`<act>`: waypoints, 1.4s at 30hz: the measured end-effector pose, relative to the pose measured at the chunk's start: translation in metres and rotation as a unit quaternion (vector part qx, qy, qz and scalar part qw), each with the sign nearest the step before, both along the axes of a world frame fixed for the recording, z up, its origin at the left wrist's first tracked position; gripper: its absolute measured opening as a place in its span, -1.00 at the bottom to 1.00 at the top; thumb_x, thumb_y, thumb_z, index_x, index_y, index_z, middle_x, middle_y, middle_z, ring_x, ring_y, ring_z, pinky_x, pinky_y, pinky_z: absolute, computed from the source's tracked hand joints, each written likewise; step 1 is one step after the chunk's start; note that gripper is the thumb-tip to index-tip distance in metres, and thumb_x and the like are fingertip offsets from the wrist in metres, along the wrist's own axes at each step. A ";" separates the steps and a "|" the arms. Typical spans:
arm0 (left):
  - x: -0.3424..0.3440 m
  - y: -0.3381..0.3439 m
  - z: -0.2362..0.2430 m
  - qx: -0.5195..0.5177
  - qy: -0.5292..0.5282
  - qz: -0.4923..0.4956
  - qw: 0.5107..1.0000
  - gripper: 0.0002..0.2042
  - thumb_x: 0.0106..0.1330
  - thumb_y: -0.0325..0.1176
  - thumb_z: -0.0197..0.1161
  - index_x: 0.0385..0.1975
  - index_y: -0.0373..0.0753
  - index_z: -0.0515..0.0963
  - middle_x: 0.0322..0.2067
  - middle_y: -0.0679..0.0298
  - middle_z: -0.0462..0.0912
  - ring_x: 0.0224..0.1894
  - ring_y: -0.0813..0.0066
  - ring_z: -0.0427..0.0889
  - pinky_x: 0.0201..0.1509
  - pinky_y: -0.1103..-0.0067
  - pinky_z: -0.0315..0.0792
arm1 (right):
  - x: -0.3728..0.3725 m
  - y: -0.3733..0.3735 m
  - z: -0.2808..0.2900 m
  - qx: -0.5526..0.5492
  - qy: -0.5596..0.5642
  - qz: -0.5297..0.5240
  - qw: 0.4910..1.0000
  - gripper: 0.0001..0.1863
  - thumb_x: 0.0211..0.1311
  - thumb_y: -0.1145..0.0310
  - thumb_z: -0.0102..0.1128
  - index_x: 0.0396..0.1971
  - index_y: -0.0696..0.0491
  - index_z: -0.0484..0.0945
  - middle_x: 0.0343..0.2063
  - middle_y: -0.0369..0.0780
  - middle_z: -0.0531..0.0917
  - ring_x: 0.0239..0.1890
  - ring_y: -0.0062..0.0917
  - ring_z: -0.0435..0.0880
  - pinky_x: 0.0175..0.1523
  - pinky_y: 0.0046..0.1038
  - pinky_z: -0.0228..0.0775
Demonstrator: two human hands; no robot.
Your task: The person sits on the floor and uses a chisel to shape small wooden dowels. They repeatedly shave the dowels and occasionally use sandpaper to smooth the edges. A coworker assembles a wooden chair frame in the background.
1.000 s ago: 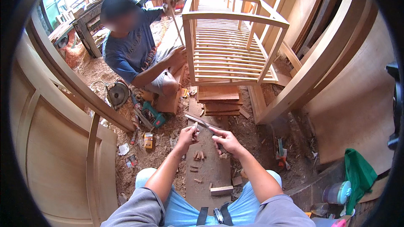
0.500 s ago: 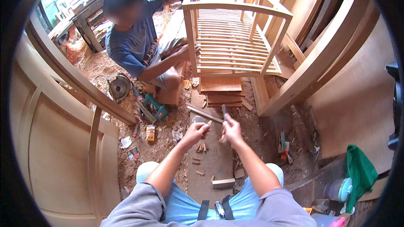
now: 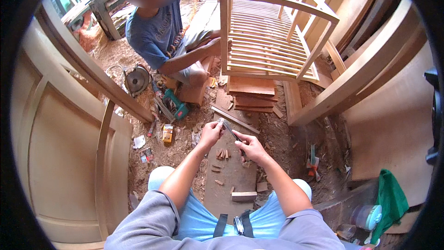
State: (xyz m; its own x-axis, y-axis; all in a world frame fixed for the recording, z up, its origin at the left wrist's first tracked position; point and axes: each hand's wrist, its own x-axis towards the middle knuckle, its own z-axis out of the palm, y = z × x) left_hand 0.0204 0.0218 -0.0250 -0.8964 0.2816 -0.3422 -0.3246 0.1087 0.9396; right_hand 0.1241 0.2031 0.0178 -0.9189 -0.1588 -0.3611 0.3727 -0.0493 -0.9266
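Note:
Over a long plank (image 3: 222, 199) between my knees, my left hand (image 3: 212, 135) pinches a small pale piece of wood (image 3: 221, 121). My right hand (image 3: 253, 148) is closed around a narrow flat-bladed tool that looks like a chisel (image 3: 229, 130). Its blade points up and left, its edge close to or touching the piece; I cannot tell which. Several small wooden pegs (image 3: 222, 154) lie on the plank below my hands. Nearer to me rests a wooden block (image 3: 243, 196). A thin wooden strip (image 3: 236, 118) lies beyond my fingers.
A co-worker (image 3: 157, 37) sits at the far left, holding a slatted wooden frame (image 3: 273, 46) propped on stacked boards (image 3: 252, 88). A circular saw (image 3: 137, 81) and a green power tool (image 3: 175, 104) lie among shavings. Wooden panels (image 3: 69, 157) stand at left; a green cloth (image 3: 391, 199) hangs right.
My right hand has tilted the chisel leftward, bringing its blade to the piece in my left hand. The view has shifted, so the frame and co-worker appear higher and further right.

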 end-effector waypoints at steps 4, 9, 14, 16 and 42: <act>0.001 -0.001 -0.005 -0.037 0.026 -0.055 0.997 -0.72 0.47 -0.22 0.12 -0.35 -0.31 0.62 -0.53 0.40 0.57 -0.51 0.68 0.46 -0.42 0.62 0.36 | -0.003 0.004 -0.024 0.066 0.003 -0.050 0.997 -0.46 0.39 0.41 0.13 0.36 -0.12 0.35 -0.64 -0.41 0.46 -0.70 -0.73 0.39 -0.61 -0.53 0.37; 0.020 -0.011 -0.010 -0.141 0.176 -0.084 0.971 -0.71 0.40 -0.23 0.16 -0.32 -0.38 0.64 -0.43 0.19 0.70 -0.43 0.44 0.63 -0.30 0.46 0.48 | -0.003 -0.002 -0.046 0.241 -0.007 -0.052 0.969 -0.43 0.29 0.37 0.22 0.32 -0.15 0.42 -0.48 -0.21 0.68 -0.51 -0.62 0.61 -0.31 -0.42 0.52; 0.050 -0.029 -0.008 -0.242 0.218 -0.156 0.933 -0.74 0.31 -0.23 0.19 -0.28 -0.33 0.65 -0.40 -0.06 0.67 -0.31 -0.01 0.67 -0.21 0.26 0.49 | 0.005 -0.018 -0.058 0.359 0.098 0.063 0.926 -0.41 0.20 0.35 0.22 0.29 -0.10 0.43 -0.05 0.13 0.62 0.06 -0.02 0.61 0.16 -0.26 0.44; 0.057 -0.034 -0.006 -0.248 0.233 -0.199 0.919 -0.74 0.30 -0.23 0.20 -0.27 -0.31 0.66 -0.37 -0.08 0.67 -0.26 -0.08 0.66 -0.15 0.18 0.49 | 0.012 -0.023 -0.066 0.389 0.028 0.166 0.906 -0.40 0.14 0.39 0.20 0.27 -0.05 0.44 -0.05 0.13 0.62 0.04 -0.01 0.61 0.16 -0.20 0.44; 0.070 -0.061 0.007 -0.234 0.184 -0.253 0.921 -0.75 0.29 -0.21 0.22 -0.34 -0.30 0.67 -0.42 -0.06 0.67 -0.31 -0.11 0.65 -0.18 0.13 0.50 | 0.061 -0.053 -0.105 0.438 -0.136 0.384 0.801 -0.34 0.11 0.31 0.30 0.28 0.04 0.43 0.01 0.07 0.63 0.09 -0.13 0.63 0.18 -0.26 0.43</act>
